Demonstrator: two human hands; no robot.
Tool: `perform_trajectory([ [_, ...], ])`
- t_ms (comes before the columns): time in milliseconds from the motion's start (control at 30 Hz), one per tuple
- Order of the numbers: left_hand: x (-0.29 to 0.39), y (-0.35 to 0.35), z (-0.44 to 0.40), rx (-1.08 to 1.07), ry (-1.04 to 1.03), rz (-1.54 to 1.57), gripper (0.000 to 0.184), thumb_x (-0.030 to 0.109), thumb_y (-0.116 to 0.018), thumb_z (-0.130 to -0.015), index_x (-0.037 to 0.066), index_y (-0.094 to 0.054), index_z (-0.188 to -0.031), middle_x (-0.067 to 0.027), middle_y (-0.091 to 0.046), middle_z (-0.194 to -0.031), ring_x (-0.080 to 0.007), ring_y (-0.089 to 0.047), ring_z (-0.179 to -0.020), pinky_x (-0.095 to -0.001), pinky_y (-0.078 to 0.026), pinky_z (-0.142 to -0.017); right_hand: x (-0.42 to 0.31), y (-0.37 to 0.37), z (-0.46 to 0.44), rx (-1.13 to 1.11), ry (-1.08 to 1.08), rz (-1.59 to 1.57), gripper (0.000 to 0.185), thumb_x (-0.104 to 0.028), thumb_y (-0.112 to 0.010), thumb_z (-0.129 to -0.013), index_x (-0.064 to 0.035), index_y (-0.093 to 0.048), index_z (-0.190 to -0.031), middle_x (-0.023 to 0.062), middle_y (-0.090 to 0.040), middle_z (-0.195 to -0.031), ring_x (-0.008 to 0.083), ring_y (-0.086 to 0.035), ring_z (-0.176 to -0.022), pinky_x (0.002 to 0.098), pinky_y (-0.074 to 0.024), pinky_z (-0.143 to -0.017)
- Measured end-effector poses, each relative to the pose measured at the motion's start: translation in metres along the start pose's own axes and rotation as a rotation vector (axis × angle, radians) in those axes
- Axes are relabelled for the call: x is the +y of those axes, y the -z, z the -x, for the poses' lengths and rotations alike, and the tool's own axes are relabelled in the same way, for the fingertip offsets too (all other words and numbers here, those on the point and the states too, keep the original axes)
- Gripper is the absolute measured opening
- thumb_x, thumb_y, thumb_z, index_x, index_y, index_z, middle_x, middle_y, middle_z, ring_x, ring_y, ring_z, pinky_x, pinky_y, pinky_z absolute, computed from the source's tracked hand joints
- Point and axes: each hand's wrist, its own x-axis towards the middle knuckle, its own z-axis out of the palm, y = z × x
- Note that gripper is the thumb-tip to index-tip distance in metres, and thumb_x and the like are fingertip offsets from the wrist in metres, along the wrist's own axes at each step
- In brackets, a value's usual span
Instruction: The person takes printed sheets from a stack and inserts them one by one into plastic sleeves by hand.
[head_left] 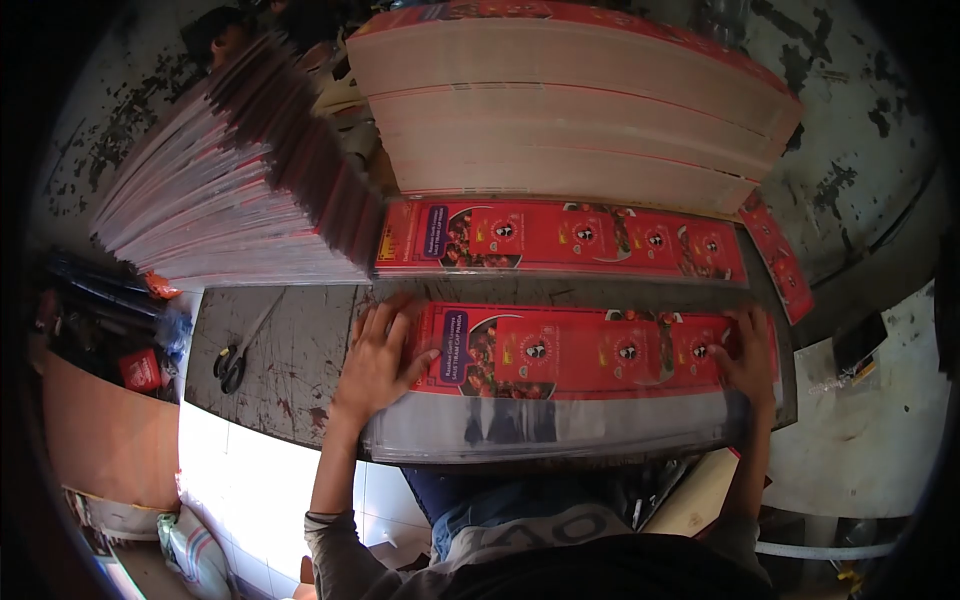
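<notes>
A long red printed sheet (590, 350) lies on the dark worktop in front of me, over clear plastic (610, 428) that shows along its near side. My left hand (380, 360) is at the sheet's left end, its thumb on the print and its fingers along the edge. At the right end, my right hand (747, 362) grips the sheet with the thumb on top. The print is slightly smeared by motion. Whatever lies under the fingers is hidden.
Behind the sheet is another red printed strip (560, 238), below a tall stack of sheets (570, 120). A fanned pile of plastic-covered sheets (240, 200) leans at the left. Black-handled scissors (232, 368) lie on the worktop (300, 330). A narrow red strip (778, 258) is at the right.
</notes>
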Motion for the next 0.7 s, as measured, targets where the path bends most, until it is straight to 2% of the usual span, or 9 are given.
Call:
perform_trajectory([
  [233, -0.0008, -0.0034, 0.0023, 0.028, 0.036, -0.006, 0.051, 0.027, -0.065, -0.075, 0.007, -0.047, -0.118, -0.012, -0.048, -0.12, -0.0326, -0.046, -0.108, -0.0427, -0.031, -0.096, -0.0037, -0.0068, -0.001, 0.06, -0.038, 0.019, 0.053, -0.022, -0.073, -0.061, -0.0029, -0.051, -0.105, 0.0137, -0.045, -0.101, 0.0322, -0.044, -0.095, 0.0399, -0.0365, -0.082],
  [700, -0.0019, -0.0042, 0.0024, 0.075, 0.022, 0.014, 0.047, 0.024, -0.066, -0.073, 0.006, -0.05, -0.114, -0.0132, -0.052, -0.113, -0.0307, -0.05, -0.102, -0.0421, -0.031, -0.093, -0.0077, -0.0042, -0.0035, 0.056, -0.051, -0.001, 0.05, -0.023, -0.072, -0.062, -0.0027, -0.051, -0.103, 0.0131, -0.046, -0.097, 0.0313, -0.046, -0.093, 0.0389, -0.0379, -0.08],
])
